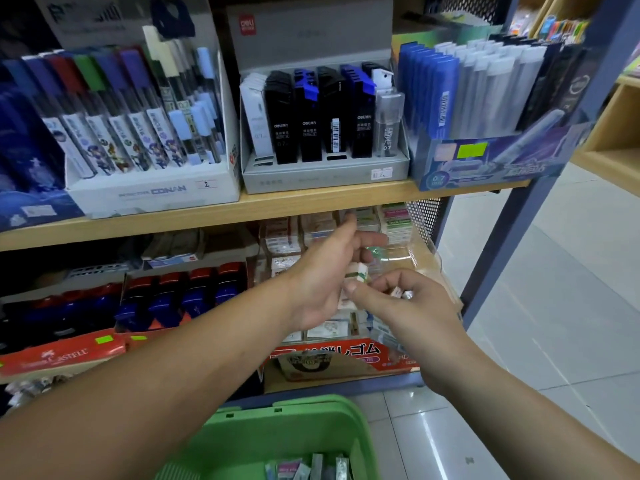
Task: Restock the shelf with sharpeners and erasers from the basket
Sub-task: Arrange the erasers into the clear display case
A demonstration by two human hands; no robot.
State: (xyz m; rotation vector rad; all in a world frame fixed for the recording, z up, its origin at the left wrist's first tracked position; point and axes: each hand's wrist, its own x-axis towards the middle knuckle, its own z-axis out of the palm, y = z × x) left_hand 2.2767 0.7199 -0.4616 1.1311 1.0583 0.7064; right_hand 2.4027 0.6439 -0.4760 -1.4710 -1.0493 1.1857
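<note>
Green-and-white eraser (358, 271), pinched in left hand (322, 275) before the lower shelf's eraser display (346, 355); right hand (412, 303) just beside, fingers curled round small white erasers (401, 293); green basket (277, 420) below, holding further packets.

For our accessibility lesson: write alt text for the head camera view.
A person's left hand holds a green-and-white eraser and the right hand grips small white erasers, in front of stacked eraser boxes. A green basket below holds more packets.
</note>
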